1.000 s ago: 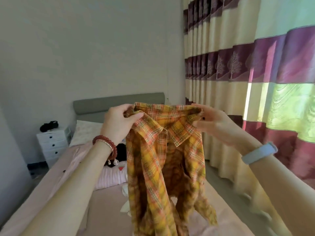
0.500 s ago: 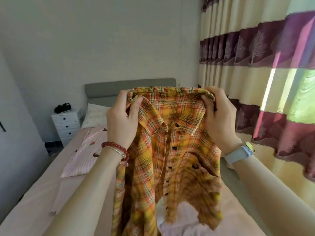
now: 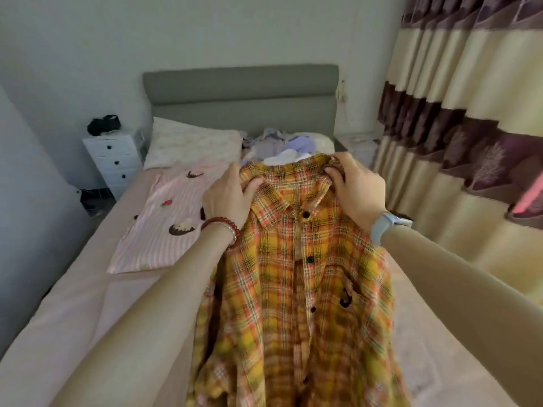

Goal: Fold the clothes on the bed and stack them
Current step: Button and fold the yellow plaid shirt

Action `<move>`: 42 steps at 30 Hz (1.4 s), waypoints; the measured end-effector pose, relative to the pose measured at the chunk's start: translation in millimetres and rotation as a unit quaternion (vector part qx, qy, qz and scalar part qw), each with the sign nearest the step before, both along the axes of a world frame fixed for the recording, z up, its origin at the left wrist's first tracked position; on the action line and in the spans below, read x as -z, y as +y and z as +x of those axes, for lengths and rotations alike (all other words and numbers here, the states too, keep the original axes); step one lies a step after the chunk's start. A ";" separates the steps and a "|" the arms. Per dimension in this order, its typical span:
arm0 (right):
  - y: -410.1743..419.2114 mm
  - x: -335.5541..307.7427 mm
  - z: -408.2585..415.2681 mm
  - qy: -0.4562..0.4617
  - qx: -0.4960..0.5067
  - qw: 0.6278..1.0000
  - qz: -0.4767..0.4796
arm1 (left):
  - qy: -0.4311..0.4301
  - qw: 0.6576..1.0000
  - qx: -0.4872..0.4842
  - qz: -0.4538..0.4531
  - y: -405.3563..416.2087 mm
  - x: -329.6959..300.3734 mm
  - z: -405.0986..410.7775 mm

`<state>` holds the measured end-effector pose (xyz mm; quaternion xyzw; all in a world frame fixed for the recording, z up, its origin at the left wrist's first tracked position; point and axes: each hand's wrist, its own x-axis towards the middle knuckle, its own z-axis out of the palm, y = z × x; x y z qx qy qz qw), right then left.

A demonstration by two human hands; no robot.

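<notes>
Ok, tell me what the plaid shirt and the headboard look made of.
Plaid shirt: thin woven cloth, likely cotton, matte; it hangs in soft folds from both hands. Headboard: grey padded upholstery, fabric or faux leather, smooth with a horizontal seam; which cannot be told.

plaid shirt (image 3: 296, 289) hem cut off by bottom edge; clothes pile (image 3: 282, 146) partly hidden.

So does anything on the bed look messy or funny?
Yes. A jumbled heap of lilac and white clothes lies unfolded by the grey headboard, unlike the flat pink striped garment. The yellow-orange plaid shirt, gripped at its collar by the left hand and right hand, hangs rumpled.
</notes>
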<state>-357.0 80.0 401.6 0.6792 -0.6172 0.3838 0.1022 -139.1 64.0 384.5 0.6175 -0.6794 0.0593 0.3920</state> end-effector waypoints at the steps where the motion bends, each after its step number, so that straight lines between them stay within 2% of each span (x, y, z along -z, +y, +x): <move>1: -25.2 23.6 2.0 0.001 0.013 0.997 0.077 | -0.013 0.998 -0.001 0.065 -23.7 25.3 2.7; 4: -66.5 111.6 5.0 -0.037 0.042 0.963 0.264 | 0.016 0.977 0.019 0.211 -65.3 116.6 9.4; 8: -33.0 242.4 6.3 -0.050 0.032 0.917 0.394 | 0.013 0.945 0.065 0.322 -41.9 245.8 9.6; 11: 20.4 321.5 -0.5 -0.087 0.059 0.875 0.472 | 0.033 0.903 0.093 0.419 -3.4 320.0 2.3; 16: 77.5 397.3 -24.0 -0.107 0.181 0.807 0.553 | 0.064 0.830 0.148 0.534 45.1 391.4 -14.5; 18: 89.5 414.9 -34.2 -0.112 0.214 0.784 0.572 | 0.092 0.807 0.157 0.561 52.8 406.8 -23.5; 22: 104.4 435.5 -53.0 -0.177 0.262 0.715 0.624 | 0.127 0.743 0.155 0.638 58.1 425.2 -46.3; 24: 108.7 433.4 -59.1 -0.188 0.262 0.729 0.604 | 0.123 0.738 0.146 0.647 59.9 424.5 -58.1; 25: 109.0 427.1 -63.8 -0.202 0.262 0.750 0.573 | 0.116 0.756 0.135 0.630 60.6 420.4 -64.2; 28: 96.4 388.0 -90.8 -0.181 0.253 0.839 0.446 | 0.059 0.849 0.098 0.515 54.0 399.0 -84.8; 30: 77.3 357.3 -120.1 -0.127 0.242 0.889 0.368 | 0.029 0.875 0.117 0.469 39.2 384.5 -105.7; 32: 55.3 331.6 -155.6 -0.068 0.231 0.914 0.326 | 0.006 0.880 0.159 0.448 21.3 371.5 -134.3; 36: 14.5 304.1 -227.8 0.039 0.203 0.949 0.238 | -0.042 0.891 0.219 0.395 -14.3 356.8 -201.4; 38: 1.2 309.3 -259.7 0.069 0.213 0.954 0.201 | -0.069 0.889 0.237 0.386 -27.6 361.0 -231.8; 40: -4.8 328.1 -284.9 0.056 0.248 0.940 0.229 | -0.096 0.878 0.246 0.398 -35.7 373.5 -256.8; 42: 2.3 360.9 -301.7 0.036 0.267 0.901 0.341 | -0.134 0.860 0.251 0.424 -37.7 392.2 -274.6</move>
